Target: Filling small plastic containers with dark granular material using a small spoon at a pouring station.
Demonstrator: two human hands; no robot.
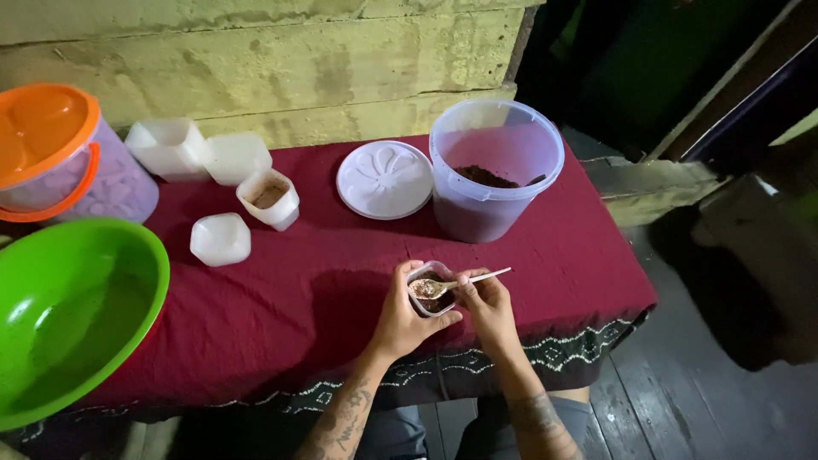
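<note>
The left hand (400, 317) cupped a small white container (432, 290) near the table's front edge, while the right hand (487, 305) held a pale spoon (464, 282) over it (brown powder inside). Farther back stood a clear bucket (496, 169), its white lid (384, 179) just left.

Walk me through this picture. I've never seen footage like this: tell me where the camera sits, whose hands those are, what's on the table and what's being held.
There is one picture, taken by a camera worn on a person's head, looking down at their own two bare hands. No machine is involved.

The left hand holds a small clear cup with brown stuff inside. The right hand holds a pale spoon with its bowl over the cup.

They work over a table covered by a dark red cloth. On it stand a large clear tub partly filled with dark brown material, its white round lid lying beside it, several small white cups, a green bowl and a bucket with an orange lid.
</note>
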